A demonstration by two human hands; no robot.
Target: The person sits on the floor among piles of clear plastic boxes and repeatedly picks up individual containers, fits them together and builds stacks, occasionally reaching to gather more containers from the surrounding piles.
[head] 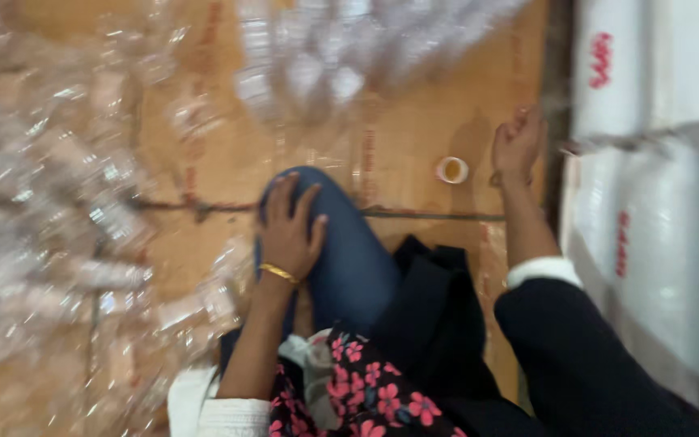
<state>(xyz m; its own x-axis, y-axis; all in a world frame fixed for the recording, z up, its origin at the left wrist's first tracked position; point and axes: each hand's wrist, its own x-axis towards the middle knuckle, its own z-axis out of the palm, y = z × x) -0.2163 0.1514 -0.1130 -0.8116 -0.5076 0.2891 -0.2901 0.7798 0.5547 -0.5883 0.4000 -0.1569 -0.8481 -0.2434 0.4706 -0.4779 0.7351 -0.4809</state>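
My left hand [289,226] lies flat on my bent knee in blue jeans [349,251], fingers spread, a gold bangle on the wrist. My right hand [518,144] is raised at the right, fingers curled loosely, close to a stack of white sacks [657,210]. Whether it holds something is lost in the blur. A small roll of tape [451,170] lies on the brown cardboard floor [414,121] just left of that hand.
Heaps of clear plastic bottles or containers [50,202] cover the left side, and more [341,57] lie at the top. White sacks with red print fill the right edge. I sit on flattened cardboard sheets.
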